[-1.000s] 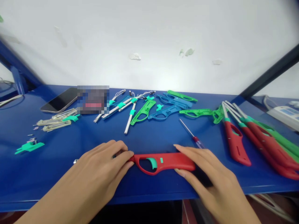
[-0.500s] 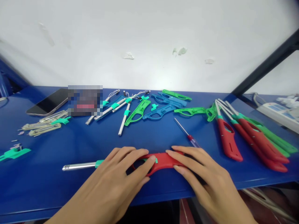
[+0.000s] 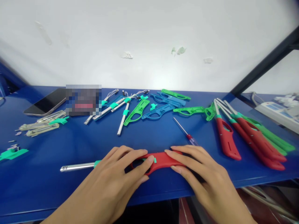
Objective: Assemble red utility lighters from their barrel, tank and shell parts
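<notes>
A red gas lighter (image 3: 163, 160) with a silver barrel lies across the front of the blue table, barrel to the left. My left hand (image 3: 114, 174) is closed around its trigger-loop end, fingers over the top and thumb by the near edge. At the handle's right end, my right hand (image 3: 203, 174) grips it between fingers and thumb. A small green piece shows in the red casing between the hands. Just beyond the right hand lies a screwdriver (image 3: 187, 132) with a red and clear handle, touched by neither hand.
Red lighters (image 3: 227, 140) lie at the right beside a white power strip (image 3: 277, 112). Green casing halves (image 3: 136, 113), blue casing halves (image 3: 161, 111) and metal barrels (image 3: 122, 123) are spread along the back. Clear fuel tanks (image 3: 42, 129) and a phone (image 3: 46, 101) are at the left. A white wall (image 3: 149, 37) stands behind.
The whole view has shifted slightly, so everything sits a little further left. Both hands keep their hold on the red lighter, with almost no movement of the fingers.
</notes>
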### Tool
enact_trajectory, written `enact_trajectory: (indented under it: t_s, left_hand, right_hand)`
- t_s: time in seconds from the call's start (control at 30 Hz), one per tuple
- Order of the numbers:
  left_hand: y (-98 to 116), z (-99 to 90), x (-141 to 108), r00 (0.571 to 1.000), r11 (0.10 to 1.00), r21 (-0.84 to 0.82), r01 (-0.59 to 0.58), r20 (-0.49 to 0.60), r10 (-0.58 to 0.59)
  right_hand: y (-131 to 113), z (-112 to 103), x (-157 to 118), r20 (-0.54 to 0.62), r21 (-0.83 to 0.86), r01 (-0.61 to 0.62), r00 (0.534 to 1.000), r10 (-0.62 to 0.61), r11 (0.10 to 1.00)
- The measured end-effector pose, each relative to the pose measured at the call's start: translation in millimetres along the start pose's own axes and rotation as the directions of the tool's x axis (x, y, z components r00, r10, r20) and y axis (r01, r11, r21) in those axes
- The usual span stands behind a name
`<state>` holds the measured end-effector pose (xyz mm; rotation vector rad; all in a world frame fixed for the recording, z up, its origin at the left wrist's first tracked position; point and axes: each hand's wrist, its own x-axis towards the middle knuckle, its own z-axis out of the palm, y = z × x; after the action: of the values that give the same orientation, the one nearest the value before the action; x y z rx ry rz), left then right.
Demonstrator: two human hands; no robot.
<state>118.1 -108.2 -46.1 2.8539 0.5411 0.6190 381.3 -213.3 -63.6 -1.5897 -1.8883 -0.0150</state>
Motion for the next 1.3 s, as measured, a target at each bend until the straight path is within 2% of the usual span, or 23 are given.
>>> enact_trajectory:
  t_s: [0.23,0.47,0.57,0.87,0.93,1.0,1.1,1.3]
  left_hand:
    - [0.5,-0.9,1.0,1.0,1.0,-0.004,0.014,-0.018,-0.014]
    - [9.6,-7.0,2.6,0.992,0.955,0.285,-0.076,-0.079,0.102]
    - [9.7,-5.5,2.4,0.986,0.941,0.323,-0.106,-0.085,0.14]
    - [0.8,-7.5,11.8,0.985,0.952,0.276,-0.135,-0.066,0.159]
    - [0.5,-8.5,12.9,0.989,0.963,0.254,-0.088,-0.09,0.115]
    - [0.2,-7.8,11.8,0.995,0.976,0.216,0.006,-0.098,0.016]
    - [-1.5,-4.2,7.2,0.995,0.986,0.142,0.091,-0.041,-0.086]
    - [-9.4,3.1,-5.2,0.998,0.995,0.078,0.059,0.026,-0.061]
  right_hand:
    - [-1.2,-1.1,1.7,0.003,0.008,-0.005,1.0,0.005,1.0]
    - [-0.9,-1.1,0.4,0.008,-0.005,-0.022,1.0,0.022,1.0]
    - [-1.2,-1.3,-0.1,0.016,-0.004,-0.02,1.0,0.02,1.0]
    - [-0.7,1.4,0.6,0.046,-0.015,-0.023,0.999,0.024,1.0]
    - [-0.8,1.8,1.2,0.053,-0.016,-0.027,0.998,0.028,1.0]
    - [-1.7,1.6,2.0,0.053,-0.007,-0.031,0.998,0.032,0.999]
    - [-4.0,0.5,3.0,0.06,0.013,-0.024,0.998,0.024,1.0]
    - [-6.9,0.1,2.4,0.067,0.011,-0.029,0.997,0.028,1.0]
